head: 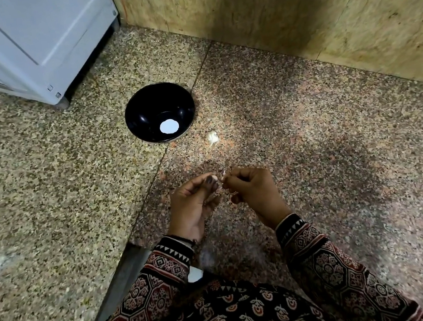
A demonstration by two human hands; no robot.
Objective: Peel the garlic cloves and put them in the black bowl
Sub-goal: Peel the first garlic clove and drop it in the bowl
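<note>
Nearest me is a dark printed dress (232, 315) with red and cream motifs, and two matching sleeves reach out from it over the counter (47, 180). The hands meet just past the cuffs, above the pinkish slab on the right side of the counter's seam.

The left hand (194, 202) has its fingers curled, and its thumb, with a dark-painted nail, presses a small pale clove (215, 178) against its fingertips. The right hand (254, 192) is curled as well and pinches the clove's other end, where a scrap of papery skin (224, 178) sticks out. The clove is mostly hidden between the fingers, so I cannot tell how much of it is peeled.

Farther off and a little left sits the bowl (145, 104), black and glossy, upright on the speckled stone. A round white patch shows near its bottom; I cannot tell whether it is a reflection or something lying there. Just right of the bowl, apart from it, a whitish bit of garlic (212, 137) lies on the counter.

At the far left stands a white appliance (30, 36) on a small foot. A mottled beige wall (292, 3) runs along the far and right edges.
</note>
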